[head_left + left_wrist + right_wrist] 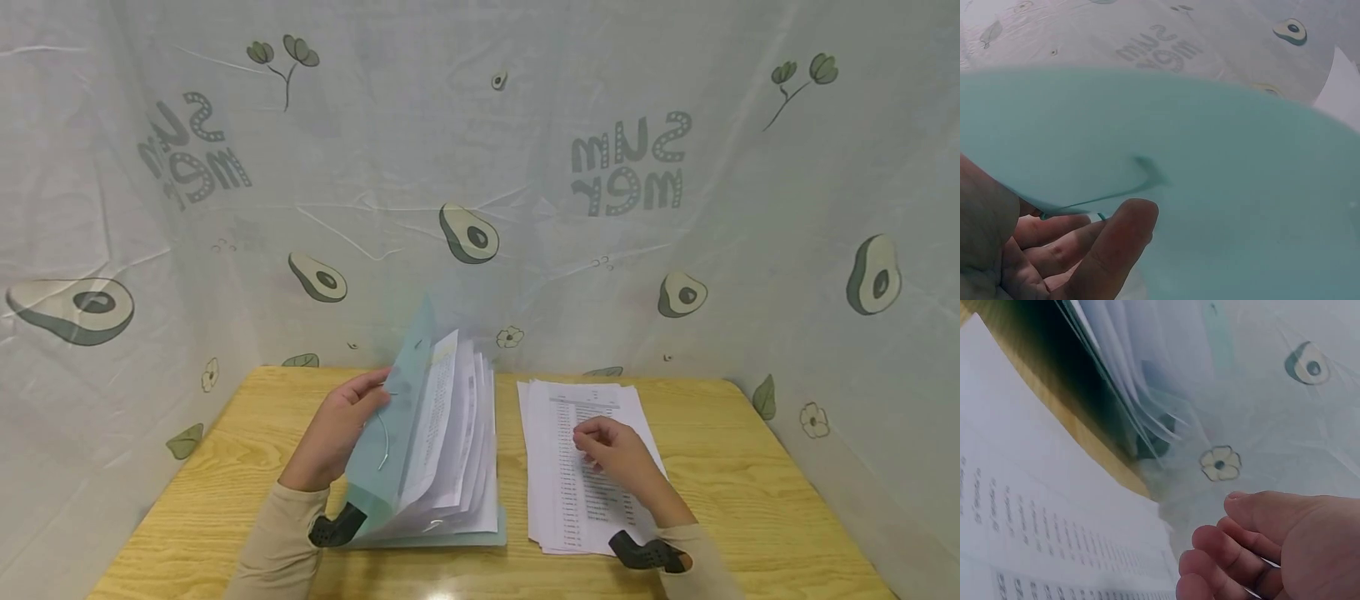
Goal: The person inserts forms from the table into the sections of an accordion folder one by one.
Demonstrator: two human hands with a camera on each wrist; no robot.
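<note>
A light blue translucent folder (375, 462) stands partly opened on the table, its front cover lifted toward the left. My left hand (337, 429) grips that cover by its left edge, the thumb on the outside face, as the left wrist view also shows. A thin cord (386, 442) hangs from the cover. Inside, several white printed sheets (442, 425) in clear sleeves fan out. To the right lies a loose stack of printed paper (555, 500). Above it hovers my right hand (618, 457), fingers loosely curled and holding nothing; in the right wrist view its fingertips (1204, 537) are bare.
The wooden table (750, 500) carries both paper piles side by side, with a narrow strip of wood between them. A pale curtain (525, 275) with avocado prints hangs along the back and both sides. Black wrist mounts (641, 552) sit by the sleeves.
</note>
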